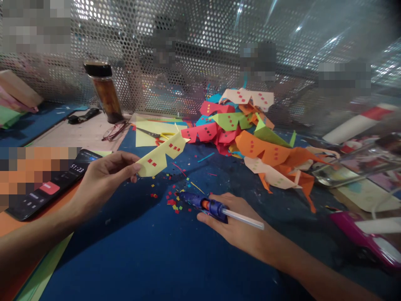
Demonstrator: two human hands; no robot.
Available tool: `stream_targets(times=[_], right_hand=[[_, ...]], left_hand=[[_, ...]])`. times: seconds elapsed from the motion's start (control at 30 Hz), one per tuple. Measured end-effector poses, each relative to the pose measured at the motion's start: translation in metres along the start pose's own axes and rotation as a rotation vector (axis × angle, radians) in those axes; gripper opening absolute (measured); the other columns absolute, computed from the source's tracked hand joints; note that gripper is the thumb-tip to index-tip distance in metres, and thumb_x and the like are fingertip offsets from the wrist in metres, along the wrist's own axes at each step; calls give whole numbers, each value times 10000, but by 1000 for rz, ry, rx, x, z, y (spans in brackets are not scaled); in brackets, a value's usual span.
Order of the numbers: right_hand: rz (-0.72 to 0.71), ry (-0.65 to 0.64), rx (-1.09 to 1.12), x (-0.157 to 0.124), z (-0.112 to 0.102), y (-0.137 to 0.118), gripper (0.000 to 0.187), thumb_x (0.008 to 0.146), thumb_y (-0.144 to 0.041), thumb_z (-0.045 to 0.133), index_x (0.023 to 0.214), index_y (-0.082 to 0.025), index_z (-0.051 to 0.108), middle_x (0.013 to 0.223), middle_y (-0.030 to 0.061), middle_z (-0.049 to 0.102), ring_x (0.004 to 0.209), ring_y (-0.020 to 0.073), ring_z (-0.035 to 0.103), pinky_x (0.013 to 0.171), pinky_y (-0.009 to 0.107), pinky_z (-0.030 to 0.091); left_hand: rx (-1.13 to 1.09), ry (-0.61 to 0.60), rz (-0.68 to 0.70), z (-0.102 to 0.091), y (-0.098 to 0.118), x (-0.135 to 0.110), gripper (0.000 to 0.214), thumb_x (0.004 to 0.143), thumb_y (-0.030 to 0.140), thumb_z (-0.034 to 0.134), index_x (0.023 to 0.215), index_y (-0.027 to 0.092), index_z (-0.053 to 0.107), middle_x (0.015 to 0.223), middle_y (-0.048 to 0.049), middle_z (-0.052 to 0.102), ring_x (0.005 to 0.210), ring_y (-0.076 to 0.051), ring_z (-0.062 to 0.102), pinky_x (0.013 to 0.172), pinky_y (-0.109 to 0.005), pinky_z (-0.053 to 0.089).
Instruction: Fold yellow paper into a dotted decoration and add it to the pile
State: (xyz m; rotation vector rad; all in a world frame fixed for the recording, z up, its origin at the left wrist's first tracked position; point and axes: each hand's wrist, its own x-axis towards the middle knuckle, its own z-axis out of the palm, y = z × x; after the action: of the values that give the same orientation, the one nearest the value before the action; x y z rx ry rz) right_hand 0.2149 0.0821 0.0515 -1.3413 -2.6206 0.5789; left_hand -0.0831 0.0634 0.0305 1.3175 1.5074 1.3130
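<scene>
Between the thumb and fingers of my left hand [108, 175] is a pale yellow paper cutout [159, 158], notched along its lower edge, with small red squares on it. My right hand [233, 213] is wrapped round a blue glue gun [200, 202], a clear glue stick [246, 218] poking from its back end. The gun's nozzle points left, over a scatter of tiny coloured paper squares [175, 202] on the blue table [140, 259]. The tip of the yellow cutout reaches the edge of a red paper cutout [200, 132] in the pile behind.
A heap of similar paper cutouts [263, 144] lies at the back right. Scissors [156, 134], glasses [115, 130] and a dark bottle [106, 96] stand or lie at the back left. A phone [46, 188] is at the left; a magenta device [366, 238] at the right.
</scene>
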Motion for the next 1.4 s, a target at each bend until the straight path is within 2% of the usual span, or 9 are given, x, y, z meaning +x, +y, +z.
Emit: stream_targets(times=[0.57,0.67,0.77,0.9,1.03,1.23,1.4], right_hand=[[12,117,73,-4,2,5,248,869,-468,598,786,-260,704,740,16,721,686,210,686,627,307,529],[27,187,88,-6,3,3,240,850,-477,614,877,-262,717,845,33,733,793,232,696,697,322,553],[39,257,143,-8,2,-3,238,857,-479,604,820,-261,691,821,25,712,769,215,679,687,309,550],[-61,246,259,-7,-1,-13,280,890,-453,588,706,-243,606,658,-14,626,632,155,611,611,262,512],[-157,295,266,-3,-3,-19,283,899,-397,615,687,-220,551,626,-44,558,561,111,538,615,250,474],[-264,316,185,1,1,-19,325,914,-352,594,646,-218,467,603,-45,524,579,119,505,645,276,445],[-252,303,192,2,4,-17,316,911,-352,596,653,-221,468,620,-39,555,599,124,542,670,286,446]], left_hand=[[21,16,-18,1,1,2,163,793,389,730,847,237,703,647,39,629,645,-121,553,640,-245,415],[-2,8,-18,2,0,2,180,783,393,741,843,228,703,672,29,634,651,-131,552,635,-256,415],[-6,-29,-15,2,-1,0,188,799,406,737,857,231,700,694,32,638,670,-130,555,649,-251,419],[19,-65,-31,3,2,-6,191,824,418,723,877,238,690,671,53,618,670,-115,555,660,-225,425],[14,-103,-72,7,12,-12,197,820,415,716,864,225,684,674,54,608,653,-105,558,629,-203,436],[11,-123,-67,14,20,-16,209,790,413,707,839,211,688,618,28,623,597,-126,568,564,-212,457],[7,-123,-73,14,20,-15,205,783,406,709,845,211,697,614,22,636,587,-127,576,556,-206,464]])
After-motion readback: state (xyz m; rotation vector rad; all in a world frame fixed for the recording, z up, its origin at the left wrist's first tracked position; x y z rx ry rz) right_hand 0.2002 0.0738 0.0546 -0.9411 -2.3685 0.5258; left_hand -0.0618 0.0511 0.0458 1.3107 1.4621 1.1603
